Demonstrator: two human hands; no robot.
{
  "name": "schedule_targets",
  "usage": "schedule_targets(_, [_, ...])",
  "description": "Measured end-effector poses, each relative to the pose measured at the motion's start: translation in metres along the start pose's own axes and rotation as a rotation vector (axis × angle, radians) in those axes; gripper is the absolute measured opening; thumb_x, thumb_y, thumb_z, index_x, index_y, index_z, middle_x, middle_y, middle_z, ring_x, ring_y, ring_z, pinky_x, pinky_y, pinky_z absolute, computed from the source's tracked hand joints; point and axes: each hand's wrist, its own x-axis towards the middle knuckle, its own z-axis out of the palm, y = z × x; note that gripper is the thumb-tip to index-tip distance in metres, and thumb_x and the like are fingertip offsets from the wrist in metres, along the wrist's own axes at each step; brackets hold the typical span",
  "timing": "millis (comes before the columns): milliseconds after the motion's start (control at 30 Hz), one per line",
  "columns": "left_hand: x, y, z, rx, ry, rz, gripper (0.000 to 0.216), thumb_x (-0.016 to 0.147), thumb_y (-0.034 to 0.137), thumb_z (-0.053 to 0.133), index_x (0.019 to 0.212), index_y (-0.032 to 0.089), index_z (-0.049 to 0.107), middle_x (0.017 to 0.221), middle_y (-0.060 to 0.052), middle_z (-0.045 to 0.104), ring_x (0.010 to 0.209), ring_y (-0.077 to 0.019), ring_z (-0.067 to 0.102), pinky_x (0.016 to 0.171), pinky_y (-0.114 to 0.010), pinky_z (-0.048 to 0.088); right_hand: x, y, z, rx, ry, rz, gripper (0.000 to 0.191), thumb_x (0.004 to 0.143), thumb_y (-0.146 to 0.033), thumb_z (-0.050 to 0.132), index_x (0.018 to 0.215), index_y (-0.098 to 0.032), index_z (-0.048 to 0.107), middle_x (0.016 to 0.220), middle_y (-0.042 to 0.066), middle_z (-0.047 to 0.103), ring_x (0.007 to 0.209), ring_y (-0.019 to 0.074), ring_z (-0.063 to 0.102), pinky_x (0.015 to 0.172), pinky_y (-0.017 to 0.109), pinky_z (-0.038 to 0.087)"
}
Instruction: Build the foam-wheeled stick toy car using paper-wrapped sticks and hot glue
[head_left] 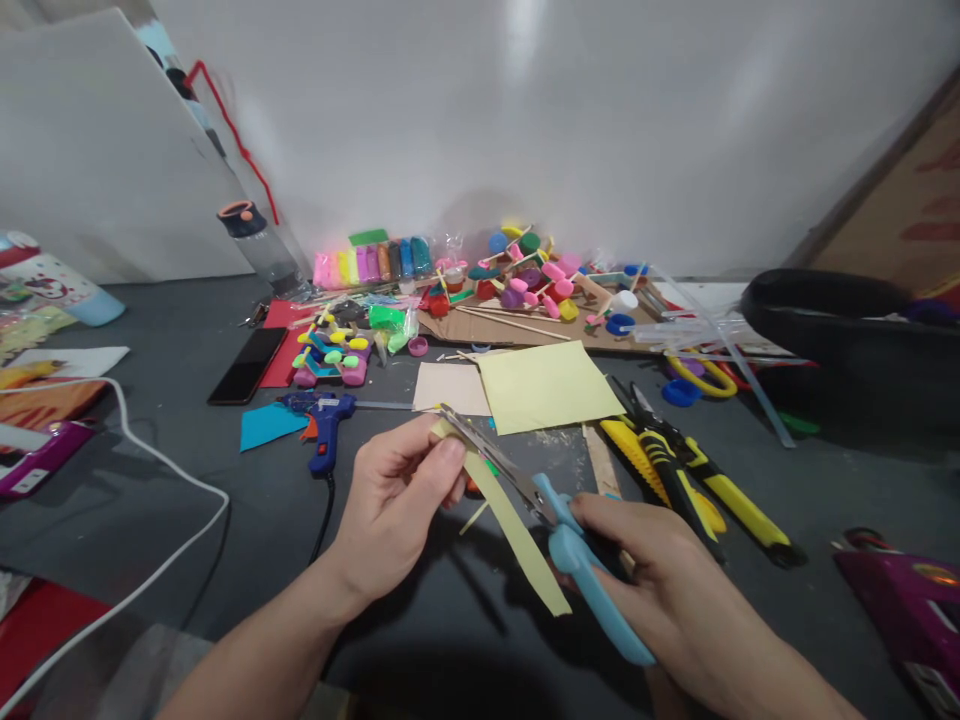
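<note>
My left hand (396, 500) pinches the upper end of a pale yellow paper strip (517, 535) between thumb and fingers. The strip hangs down to the right toward the dark table. My right hand (660, 590) is closed round the light blue handles of a pair of scissors (525, 490). The metal blades point up and left and lie across the strip right beside my left fingertips. A larger yellow paper sheet (546, 385) lies flat just behind both hands.
A blue glue gun (328, 425) and a black phone (247, 365) lie to the left, with a white cable (150, 450) looping past. Yellow-black cutters (697, 480) sit right. Coloured clay, sticks and cardboard (480, 325) crowd the back by the wall.
</note>
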Motion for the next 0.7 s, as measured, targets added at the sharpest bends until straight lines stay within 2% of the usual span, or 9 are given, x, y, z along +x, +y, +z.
schedule_targets(300, [0.001,0.003,0.001,0.019,-0.007,0.013,0.039,0.103,0.032,0.055,0.066,0.019,0.056,0.061,0.002,0.052,0.057,-0.0104,0.048,0.056,-0.025,0.037,-0.001,-0.001,0.002,0.037,0.001,-0.008,0.045,0.098,-0.047,0.058,0.061,-0.020,0.057,0.053,-0.005,0.055,0.048,0.0098,0.046,0.046,0.021,0.034])
schedule_targets(467, [0.001,0.004,0.001,0.033,0.003,0.010,0.035,0.103,0.031,0.055,0.070,0.019,0.061,0.061,0.002,0.053,0.057,-0.0104,0.049,0.057,-0.024,0.039,0.001,0.004,-0.003,-0.004,0.043,0.147,0.039,0.095,-0.049,0.058,0.070,-0.021,0.068,0.060,-0.001,0.067,0.055,0.0152,0.059,0.051,0.023,0.043])
schedule_targets(567, [0.000,0.003,0.002,0.017,0.032,0.000,0.030,0.102,0.030,0.057,0.075,0.018,0.064,0.061,0.003,0.054,0.056,-0.0098,0.049,0.056,-0.023,0.041,0.004,0.013,-0.006,-0.219,0.120,0.219,0.031,0.093,-0.046,0.058,0.077,-0.022,0.070,0.064,0.001,0.070,0.056,0.0190,0.062,0.051,0.027,0.042])
schedule_targets(700, [0.000,0.005,0.003,-0.073,0.057,-0.019,0.020,0.099,0.025,0.062,0.080,0.019,0.064,0.063,0.004,0.058,0.055,-0.0072,0.052,0.054,-0.018,0.044,0.011,0.021,-0.004,-0.676,0.140,0.259,0.016,0.090,-0.033,0.062,0.079,-0.021,0.065,0.066,0.004,0.071,0.058,0.0233,0.067,0.054,0.029,0.036])
